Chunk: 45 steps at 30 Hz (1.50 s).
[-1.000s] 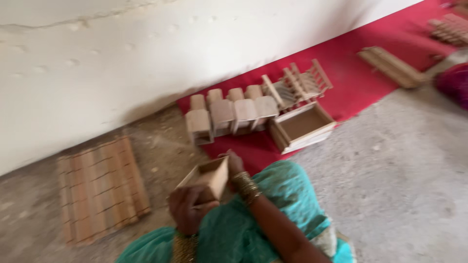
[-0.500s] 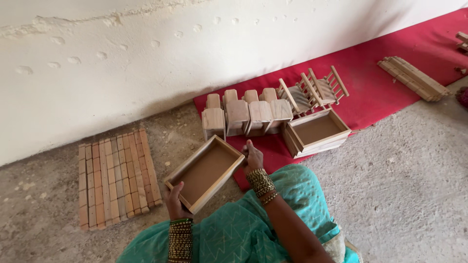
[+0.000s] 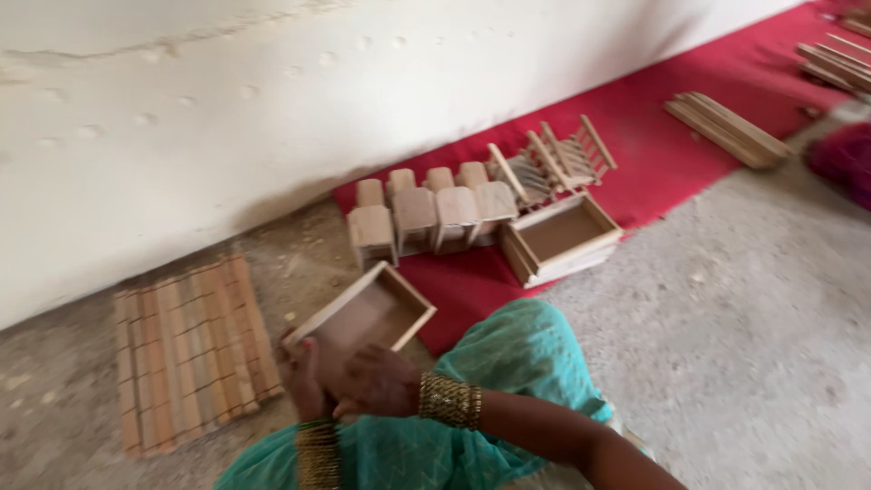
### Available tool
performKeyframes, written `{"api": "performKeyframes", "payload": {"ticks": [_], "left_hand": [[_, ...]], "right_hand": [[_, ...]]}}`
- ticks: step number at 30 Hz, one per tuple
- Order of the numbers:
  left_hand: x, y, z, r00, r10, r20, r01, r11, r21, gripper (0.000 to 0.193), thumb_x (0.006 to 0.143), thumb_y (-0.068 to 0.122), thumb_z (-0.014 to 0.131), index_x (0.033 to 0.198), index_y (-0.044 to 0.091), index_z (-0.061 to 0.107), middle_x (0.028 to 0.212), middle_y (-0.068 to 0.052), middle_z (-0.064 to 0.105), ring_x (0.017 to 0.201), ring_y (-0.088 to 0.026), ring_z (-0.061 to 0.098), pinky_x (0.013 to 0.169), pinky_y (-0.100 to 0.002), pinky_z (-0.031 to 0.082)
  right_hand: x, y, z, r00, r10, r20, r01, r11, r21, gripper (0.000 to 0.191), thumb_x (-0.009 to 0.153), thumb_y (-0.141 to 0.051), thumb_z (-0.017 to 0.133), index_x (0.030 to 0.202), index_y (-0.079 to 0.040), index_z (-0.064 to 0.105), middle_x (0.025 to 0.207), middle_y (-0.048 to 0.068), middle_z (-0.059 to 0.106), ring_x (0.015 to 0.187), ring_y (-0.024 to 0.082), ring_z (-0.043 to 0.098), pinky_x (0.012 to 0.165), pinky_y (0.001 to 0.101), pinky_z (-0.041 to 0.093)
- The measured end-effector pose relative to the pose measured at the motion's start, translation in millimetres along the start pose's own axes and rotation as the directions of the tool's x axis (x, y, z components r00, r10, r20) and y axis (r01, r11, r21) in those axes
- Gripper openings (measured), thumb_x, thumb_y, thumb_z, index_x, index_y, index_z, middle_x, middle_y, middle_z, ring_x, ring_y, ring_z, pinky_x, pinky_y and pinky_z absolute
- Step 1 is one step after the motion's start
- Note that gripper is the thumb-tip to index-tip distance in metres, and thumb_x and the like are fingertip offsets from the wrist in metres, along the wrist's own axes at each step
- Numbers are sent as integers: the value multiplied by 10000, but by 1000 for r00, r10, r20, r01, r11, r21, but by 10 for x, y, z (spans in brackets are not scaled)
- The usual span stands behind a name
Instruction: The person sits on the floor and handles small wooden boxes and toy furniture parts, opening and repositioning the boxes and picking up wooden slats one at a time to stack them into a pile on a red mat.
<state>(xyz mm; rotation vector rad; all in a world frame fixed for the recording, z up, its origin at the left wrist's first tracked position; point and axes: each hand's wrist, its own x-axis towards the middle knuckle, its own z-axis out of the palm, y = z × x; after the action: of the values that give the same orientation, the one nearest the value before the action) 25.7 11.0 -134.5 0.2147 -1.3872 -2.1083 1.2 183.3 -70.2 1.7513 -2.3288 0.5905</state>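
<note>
Now both hands, left hand (image 3: 304,381) and right hand (image 3: 376,386), clasp the wooden tray (image 3: 367,313).

1. The scene is bright, with soft and even daylight. The source of the light is not seen in the picture.
2. The white wall (image 3: 272,118) at the far side is very pale, almost washed out, and its cracks and dents look weak.
3. Shadows are soft. A thin dark band lies where the wall meets the ground, behind the row of small wooden chairs (image 3: 426,213).
4. No strong glare is seen. The gold bangles (image 3: 447,400) give only a small shine.
5. Motion blur covers the whole picture. The near hands and the far right corner are the most smeared.
6. The red cloth (image 3: 662,145) has strong, saturated colour.
</note>
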Motion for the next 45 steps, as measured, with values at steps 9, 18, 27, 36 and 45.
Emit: {"api": "performKeyframes", "payload": {"ticks": [9,18,27,36,45], "left_hand": [[-45,18,175,881,-473,-25,450,853,-265,412,1025,250,595,1383,99,458,1172,-124,593,993,-228,618,781,-375,557],[-58,350,405,844,-409,346,470,876,-110,611,938,329,547,1467,144,302,1379,-234,579,1162,-359,665,914,-516,613],[36,458,166,899,-413,147,412,910,40,587,1004,255,566,1509,39,361,1362,-212,599,1120,-312,656,915,-488,602],[74,291,242,908,-407,99,398,912,99,563,992,208,573,1502,54,392,1300,-198,627,1035,-287,685,878,-464,605],[103,169,287,905,-420,67,406,901,154,531,1004,197,570,1489,55,405,1274,-182,635,1018,-267,681,865,-439,604]], "right_hand": [[-32,0,-124,999,39,18,-38,996,-79,503,875,-568,705,968,-74,683,954,80,611,925,241,566,882,409,476],[-782,1063,34,959,-1,-285,-48,985,-167,251,747,-252,728,966,-133,706,973,43,663,940,251,620,881,436,547],[-1987,2554,-890,843,167,-512,-425,790,-442,252,708,-292,791,807,-98,664,844,66,633,915,294,614,781,439,544],[-2500,2888,-1183,767,503,-399,-626,725,-288,258,673,-266,809,698,-95,617,786,85,575,826,300,583,753,429,539],[-2585,2926,-1252,824,487,-289,-558,786,-265,252,693,-261,805,702,-86,624,754,78,566,806,305,586,757,430,541]]}}
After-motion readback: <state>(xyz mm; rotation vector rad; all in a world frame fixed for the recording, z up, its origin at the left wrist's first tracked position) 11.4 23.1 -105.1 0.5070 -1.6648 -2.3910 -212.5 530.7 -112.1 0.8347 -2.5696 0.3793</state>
